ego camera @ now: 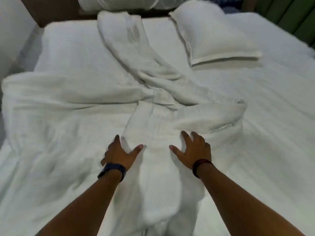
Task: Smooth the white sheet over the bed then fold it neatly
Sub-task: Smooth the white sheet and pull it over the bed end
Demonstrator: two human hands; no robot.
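Note:
A crumpled white sheet [71,106] lies bunched across the bed [272,99], with a twisted length running from the headboard side down toward me. My left hand [119,153] rests palm down on the sheet, fingers spread, some of them sunk into a fold. My right hand [194,150] lies flat on the sheet a short way to the right, fingers apart. A raised ridge of sheet runs between the two hands toward me. The view is blurred by motion.
A white pillow [214,36] lies at the upper right of the bed. Another pillow [129,3] sits against the dark headboard at the top. A white wall or cushion [12,31] stands at the far left. Green panels [289,12] show at the upper right.

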